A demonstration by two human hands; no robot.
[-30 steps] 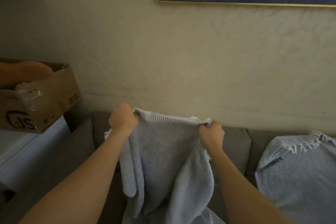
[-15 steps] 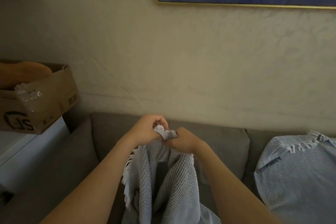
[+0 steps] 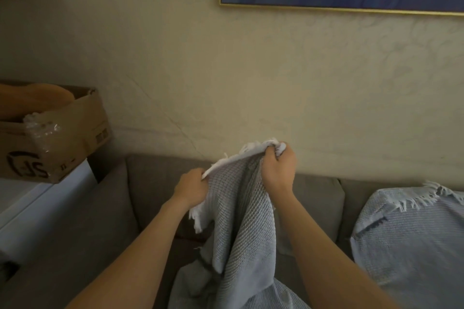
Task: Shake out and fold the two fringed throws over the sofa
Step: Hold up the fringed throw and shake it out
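In the middle of the frame the left hand (image 3: 193, 184) and the right hand (image 3: 277, 170) hold a grey waffle-weave throw (image 3: 241, 221) up in front of the sofa (image 3: 150, 183), the right hand a little higher and near the left. Each grip is clamped on the throw's fringed top edge. The left pinches the edge between thumb and curled fingers, and the right has a wad of cloth and white fringe (image 3: 251, 147) bunched in its fist. The rest of the throw hangs in loose lengthwise folds down to the bottom of the frame. The step in hand looks like finding the corners before a shake or a fold. To do it well, the hands should slide apart along the edge until each holds a true corner, so the cloth hangs flat rather than gathered. The right grip seems to hold too much cloth for a clean line. A firm pinch matters, since tassels and open weave can slip or snag. The second throw (image 3: 406, 233) lies draped over the sofa at lower right, well apart; whether it is already folded I cannot tell. A cardboard box (image 3: 62, 133) sits at the left edge.
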